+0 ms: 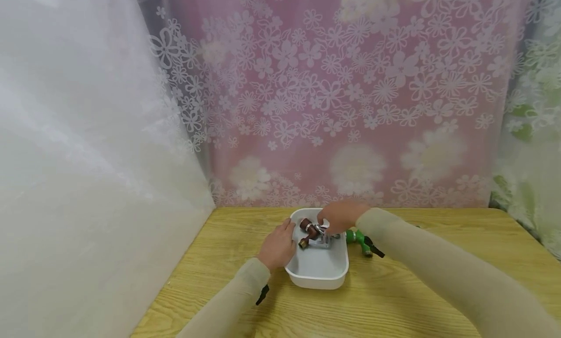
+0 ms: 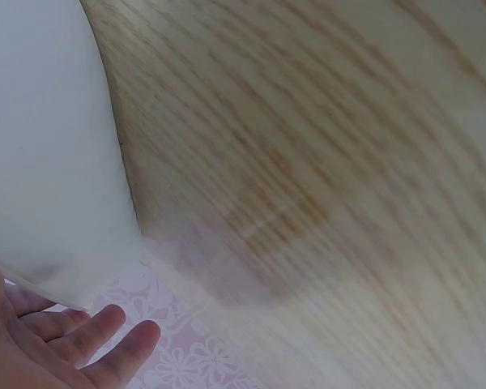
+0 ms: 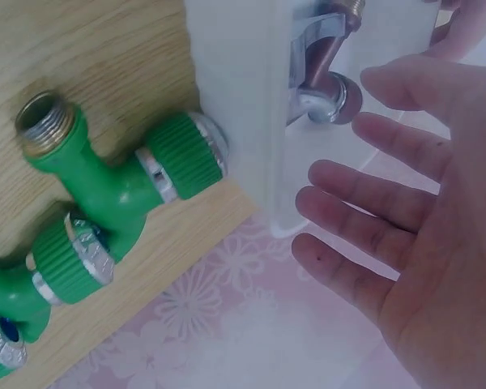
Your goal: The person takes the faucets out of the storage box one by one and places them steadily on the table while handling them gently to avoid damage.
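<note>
A white basin (image 1: 313, 281) stands on the wooden table and holds several taps. My left hand (image 1: 279, 245) rests at its left rim, fingers extended; in the left wrist view several fingers (image 2: 130, 352) lie beside the basin's wall. Over the basin's far right part reaches my right hand (image 1: 344, 216). Its fingers (image 3: 373, 190) are nearly straight in the right wrist view, thumb and index finger close to a chrome tap part (image 3: 328, 105); whether they touch it I cannot tell. A brown tap (image 1: 312, 232) with a brass outlet lies in the basin.
Green taps (image 3: 121, 194) with ribbed knobs and a threaded brass outlet lie on the table (image 1: 245, 260) just right of the basin. Behind the table hangs a pink flowered curtain (image 1: 307, 84), and a white sheet (image 1: 87, 158) hangs on the left.
</note>
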The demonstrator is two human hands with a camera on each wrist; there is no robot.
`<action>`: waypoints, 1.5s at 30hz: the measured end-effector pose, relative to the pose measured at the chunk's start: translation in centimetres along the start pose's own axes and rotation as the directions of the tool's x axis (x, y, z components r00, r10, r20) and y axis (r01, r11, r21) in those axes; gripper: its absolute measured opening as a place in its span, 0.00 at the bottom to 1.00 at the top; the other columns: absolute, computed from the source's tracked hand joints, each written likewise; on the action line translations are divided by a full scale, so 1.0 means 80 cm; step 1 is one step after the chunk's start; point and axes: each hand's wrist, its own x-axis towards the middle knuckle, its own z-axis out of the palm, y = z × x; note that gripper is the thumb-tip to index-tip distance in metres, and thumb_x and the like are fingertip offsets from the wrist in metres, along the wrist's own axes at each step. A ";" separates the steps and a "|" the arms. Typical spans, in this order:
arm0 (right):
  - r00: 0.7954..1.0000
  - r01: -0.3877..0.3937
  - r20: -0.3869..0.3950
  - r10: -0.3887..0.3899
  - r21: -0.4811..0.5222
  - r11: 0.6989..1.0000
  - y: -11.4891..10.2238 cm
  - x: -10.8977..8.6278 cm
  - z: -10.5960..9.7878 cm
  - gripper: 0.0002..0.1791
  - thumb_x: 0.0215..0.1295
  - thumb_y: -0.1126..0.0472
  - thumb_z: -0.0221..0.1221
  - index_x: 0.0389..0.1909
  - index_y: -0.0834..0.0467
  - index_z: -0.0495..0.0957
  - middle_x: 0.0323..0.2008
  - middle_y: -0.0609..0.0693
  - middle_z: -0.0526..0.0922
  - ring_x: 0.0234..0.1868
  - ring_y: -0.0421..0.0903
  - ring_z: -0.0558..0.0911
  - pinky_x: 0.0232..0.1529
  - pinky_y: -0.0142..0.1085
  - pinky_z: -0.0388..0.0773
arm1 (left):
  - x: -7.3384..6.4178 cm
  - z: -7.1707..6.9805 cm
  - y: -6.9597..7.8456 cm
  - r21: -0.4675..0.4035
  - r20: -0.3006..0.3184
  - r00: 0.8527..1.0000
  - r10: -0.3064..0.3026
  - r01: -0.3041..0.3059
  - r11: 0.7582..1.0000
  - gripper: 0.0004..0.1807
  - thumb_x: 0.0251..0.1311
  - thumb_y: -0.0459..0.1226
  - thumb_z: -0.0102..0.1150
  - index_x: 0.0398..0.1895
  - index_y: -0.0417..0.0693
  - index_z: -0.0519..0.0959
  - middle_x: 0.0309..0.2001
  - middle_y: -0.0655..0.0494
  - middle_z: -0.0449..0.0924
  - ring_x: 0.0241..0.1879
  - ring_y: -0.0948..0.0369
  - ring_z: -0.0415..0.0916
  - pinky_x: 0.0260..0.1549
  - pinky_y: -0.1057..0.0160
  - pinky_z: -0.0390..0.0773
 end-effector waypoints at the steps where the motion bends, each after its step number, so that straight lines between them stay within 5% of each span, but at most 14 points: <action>1: 1.000 0.001 0.007 -0.001 0.006 1.000 -0.001 0.003 0.001 0.19 0.66 0.50 0.65 0.56 0.49 0.82 0.53 0.48 0.84 0.42 0.44 0.81 0.44 0.46 0.82 | 0.000 0.001 -0.001 0.000 -0.003 1.000 0.002 -0.002 1.000 0.28 0.73 0.39 0.48 0.74 0.40 0.64 0.77 0.45 0.59 0.71 0.49 0.66 0.65 0.49 0.73; 15: 0.996 -0.027 0.086 0.025 0.017 0.999 -0.012 0.030 0.015 0.19 0.60 0.51 0.69 0.53 0.45 0.84 0.44 0.40 0.84 0.38 0.40 0.79 0.43 0.40 0.80 | 0.003 0.005 -0.004 0.005 -0.008 1.000 0.006 -0.006 1.000 0.28 0.73 0.40 0.48 0.74 0.41 0.64 0.77 0.45 0.59 0.71 0.49 0.66 0.64 0.49 0.74; 29: 0.991 0.003 0.134 0.004 -0.053 0.999 -0.015 0.045 0.029 0.04 0.59 0.54 0.68 0.32 0.46 0.82 0.29 0.40 0.79 0.30 0.39 0.75 0.33 0.36 0.73 | 0.003 0.006 -0.004 0.041 -0.021 1.000 0.018 -0.017 0.999 0.28 0.73 0.39 0.47 0.74 0.40 0.65 0.76 0.44 0.60 0.71 0.49 0.67 0.65 0.50 0.73; 34: 0.992 -0.012 0.127 0.021 -0.072 0.997 -0.021 0.044 0.030 0.10 0.56 0.56 0.70 0.23 0.48 0.78 0.23 0.41 0.75 0.25 0.39 0.70 0.29 0.35 0.67 | 0.003 0.004 -0.004 0.034 -0.005 1.000 0.011 -0.011 0.999 0.28 0.74 0.39 0.46 0.75 0.41 0.63 0.77 0.45 0.58 0.71 0.49 0.66 0.66 0.51 0.72; 45: 0.994 -0.019 0.103 0.034 -0.143 0.990 -0.029 0.038 0.032 0.06 0.54 0.56 0.70 0.26 0.47 0.82 0.27 0.40 0.80 0.29 0.39 0.75 0.32 0.35 0.75 | 0.003 0.005 -0.005 0.028 -0.012 1.000 0.007 -0.007 1.000 0.28 0.73 0.39 0.46 0.74 0.41 0.64 0.76 0.45 0.60 0.71 0.49 0.66 0.66 0.51 0.73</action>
